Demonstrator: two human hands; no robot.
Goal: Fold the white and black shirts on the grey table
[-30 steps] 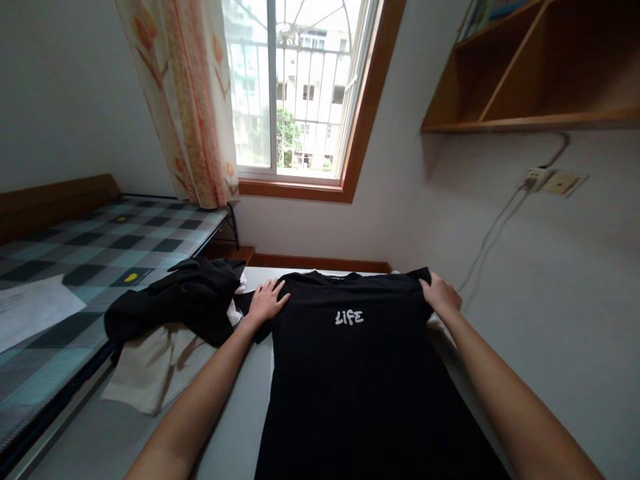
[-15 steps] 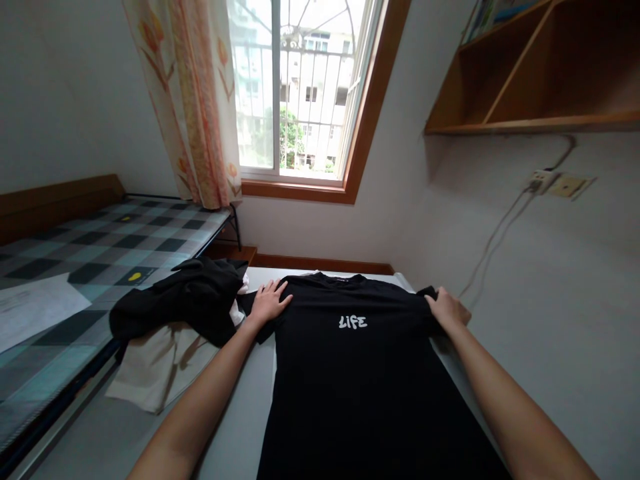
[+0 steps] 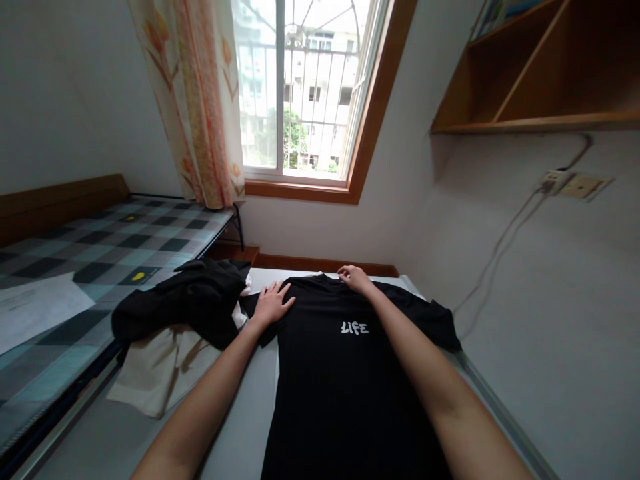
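A black shirt (image 3: 330,393) lies spread on the counter (image 3: 237,427), its collar near the far edge and one sleeve by the right edge. The left hand (image 3: 271,307) rests flat on the opposite shoulder, fingers spread; the right hand (image 3: 356,277) is at the collar, fingers bent. Black clothing (image 3: 185,297) and beige cloth (image 3: 145,377) lie heaped along the left edge, beside a checked bed (image 3: 100,243). Beyond the far edge, a curtain (image 3: 200,100) hangs at the window (image 3: 315,100).

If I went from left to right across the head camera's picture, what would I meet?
White paper, crumpled black garment, left hand, right hand, sleeve at the picture-right edge of the black T-shirt, wall socket.
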